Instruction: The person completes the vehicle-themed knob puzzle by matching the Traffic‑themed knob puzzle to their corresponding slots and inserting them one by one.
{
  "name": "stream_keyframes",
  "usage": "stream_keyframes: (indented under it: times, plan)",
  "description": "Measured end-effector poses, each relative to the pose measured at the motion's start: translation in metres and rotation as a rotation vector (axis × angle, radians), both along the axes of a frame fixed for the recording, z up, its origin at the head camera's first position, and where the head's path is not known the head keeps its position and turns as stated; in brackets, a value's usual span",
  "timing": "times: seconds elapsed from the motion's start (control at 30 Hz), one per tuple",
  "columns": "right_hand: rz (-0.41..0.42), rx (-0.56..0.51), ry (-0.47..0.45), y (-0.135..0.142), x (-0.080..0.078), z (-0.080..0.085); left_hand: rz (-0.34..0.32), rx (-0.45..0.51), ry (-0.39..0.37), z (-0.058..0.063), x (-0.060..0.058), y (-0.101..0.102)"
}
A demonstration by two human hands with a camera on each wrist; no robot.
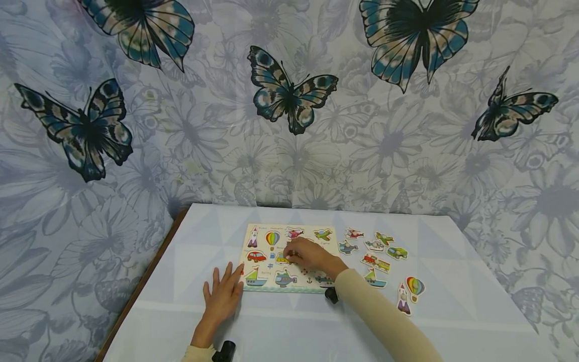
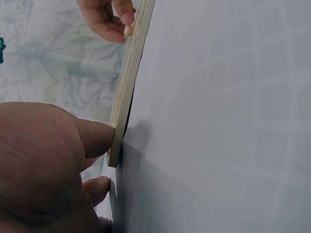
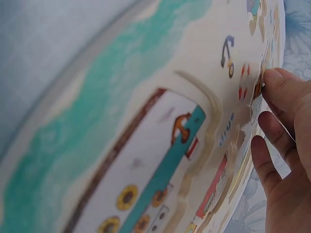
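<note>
A cream picture puzzle board with printed vehicles lies on the table. My left hand rests at its left edge, fingers spread toward the board. In the left wrist view the thumb touches the corner of the wooden board edge. Over the middle of the board, my right hand pinches a small puzzle piece, mostly hidden by the fingers. A yellow vehicle picture shows right beside those fingertips. The right wrist view has the thumb and fingers at the board's surface, beyond a large printed ship.
Loose vehicle pieces lie right of the board, among them a train, a green jeep, a sailboat, a rocket and a balloon. The white table meets a butterfly-patterned wall behind.
</note>
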State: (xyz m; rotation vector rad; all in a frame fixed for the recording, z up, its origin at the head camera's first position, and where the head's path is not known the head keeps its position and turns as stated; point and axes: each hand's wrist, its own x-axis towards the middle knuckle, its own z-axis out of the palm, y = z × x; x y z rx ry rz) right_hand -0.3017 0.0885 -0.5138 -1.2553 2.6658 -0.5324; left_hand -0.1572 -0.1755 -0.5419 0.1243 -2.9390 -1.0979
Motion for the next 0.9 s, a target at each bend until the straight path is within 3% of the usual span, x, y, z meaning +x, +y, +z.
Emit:
stream_keyframes:
  times: [0.37, 0.63, 0.9]
  plan:
    - [-0.089, -0.076, -0.085, 0.026, 0.0, 0.005, -0.013, 0.014, -0.004, 0.001, 0.0, -0.001]
    - [-0.1, -0.216, -0.098, 0.059, 0.002, 0.006, -0.011, 0.01, 0.009, 0.004, 0.001, -0.001]
    - [-0.138, -0.229, -0.102, 0.107, 0.018, 0.015, -0.015, 0.003, -0.002, 0.006, 0.001, 0.0]
